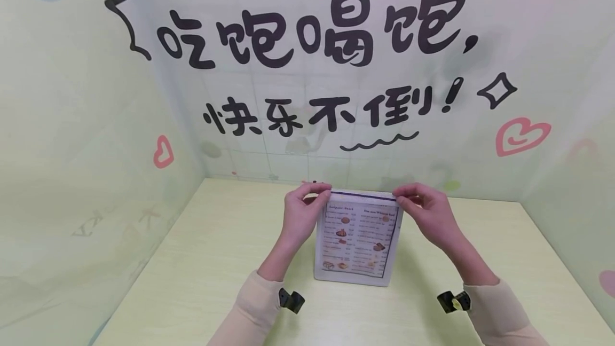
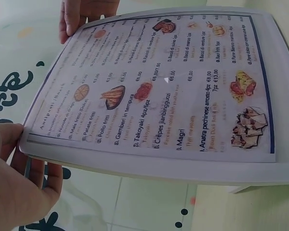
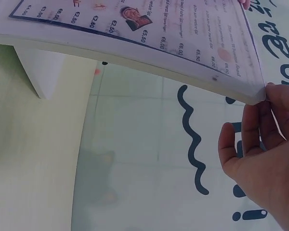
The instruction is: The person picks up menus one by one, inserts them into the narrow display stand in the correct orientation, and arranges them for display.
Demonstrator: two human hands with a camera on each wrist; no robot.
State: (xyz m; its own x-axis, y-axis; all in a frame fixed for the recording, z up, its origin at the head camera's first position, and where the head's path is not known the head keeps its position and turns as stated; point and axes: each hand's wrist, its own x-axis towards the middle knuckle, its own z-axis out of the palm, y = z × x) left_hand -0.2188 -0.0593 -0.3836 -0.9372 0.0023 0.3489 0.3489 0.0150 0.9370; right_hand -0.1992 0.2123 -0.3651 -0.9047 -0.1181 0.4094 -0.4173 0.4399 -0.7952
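Observation:
A printed menu sheet [image 1: 361, 239] with food pictures and prices lies against the front of a white menu stand [image 1: 353, 281], which leans back on the table. My left hand [image 1: 298, 217] pinches the top left corner between thumb and fingers. At the top right corner, my right hand [image 1: 431, 217] pinches in the same way. The left wrist view has the menu's text [image 2: 183, 91] sideways, with the left hand [image 2: 26, 185] at its corner. In the right wrist view, a triangular support [image 3: 41, 72] juts from the stand's back. Whether the fingertips grip sheet, stand or both, I cannot tell.
The pale wooden table [image 1: 192, 260] spreads around the stand. Behind it rises a light wall [image 1: 298, 84] with large black lettering, and printed side walls [image 1: 86, 138] border the table. Small black devices [image 1: 292, 300] sit at both wrists.

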